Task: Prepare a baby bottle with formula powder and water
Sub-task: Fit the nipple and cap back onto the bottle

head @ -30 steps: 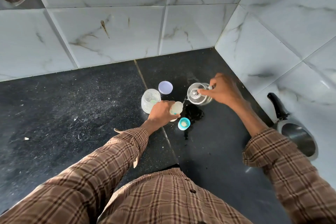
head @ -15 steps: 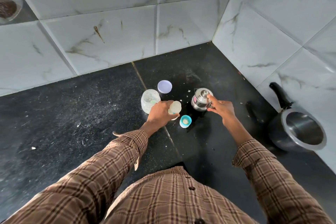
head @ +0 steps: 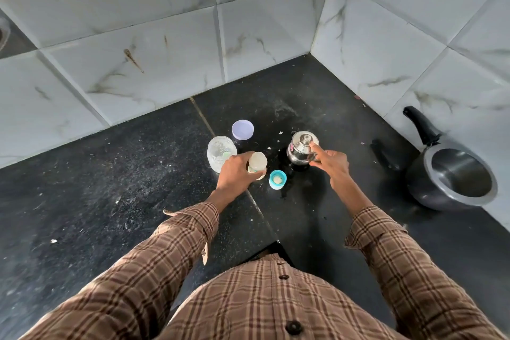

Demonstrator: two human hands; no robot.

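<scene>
a dark pressure cooker pot (head: 452, 176) with a black handle sits on the black stone counter (head: 82, 174), against the white marbled wall tiles (head: 138, 36).

Baby bottle (head: 258, 162) upright, uncapped, milky inside; teal nipple cap (head: 277, 180) just right, on black counter.

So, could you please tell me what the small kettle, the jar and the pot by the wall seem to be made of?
Small kettle: polished metal, likely steel, with mirror-like reflections. Jar: clear, see-through, plastic or glass. Pot: dull grey metal with a black, probably plastic, handle.
</scene>
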